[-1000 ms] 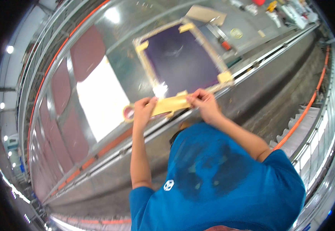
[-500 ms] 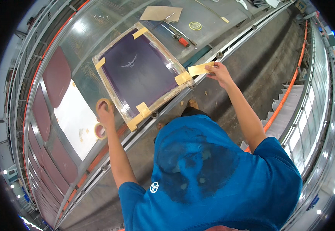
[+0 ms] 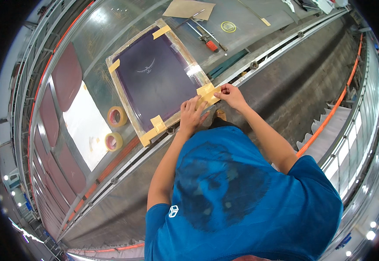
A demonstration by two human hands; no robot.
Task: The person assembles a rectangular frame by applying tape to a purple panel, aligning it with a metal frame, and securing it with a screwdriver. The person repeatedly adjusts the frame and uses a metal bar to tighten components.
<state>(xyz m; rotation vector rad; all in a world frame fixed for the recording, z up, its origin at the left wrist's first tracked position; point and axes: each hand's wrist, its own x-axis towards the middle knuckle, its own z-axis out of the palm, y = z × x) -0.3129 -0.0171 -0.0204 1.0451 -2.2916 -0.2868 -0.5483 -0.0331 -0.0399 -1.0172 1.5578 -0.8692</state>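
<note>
Tape strip point(image 3: 207, 93), a short piece of yellowish-tan masking tape, lies over the near right corner of a wood-framed screen point(image 3: 157, 80) on the long glossy worktop point(image 3: 111, 35). It looks flat and matte, slightly wrinkled, about as wide as the frame's wooden edge, and it wraps that corner where the frame meets the dark purple mesh. The left hand point(image 3: 191, 115) rests palm down with its fingers spread and pressed on the strip's near end and the frame edge, its grip open and flat rather than closed round anything. The right hand point(image 3: 231, 95) pinches the strip's right end between thumb and forefinger, so its grip is closed on the tape. The screen is a rectangle lying skewed on the worktop, its mesh deep purple with a small pale winged figure near the middle; similar tan tape patches sit at its far corner, left corner and near edge. Two rolls of tape point(image 3: 116, 116) lie to the left of the frame, one nearer than the other, beside a white sheet point(image 3: 83, 126). Farther off on the worktop are a red-handled screwdriver point(image 3: 207, 41) and a brown piece of card point(image 3: 189, 8).
</note>
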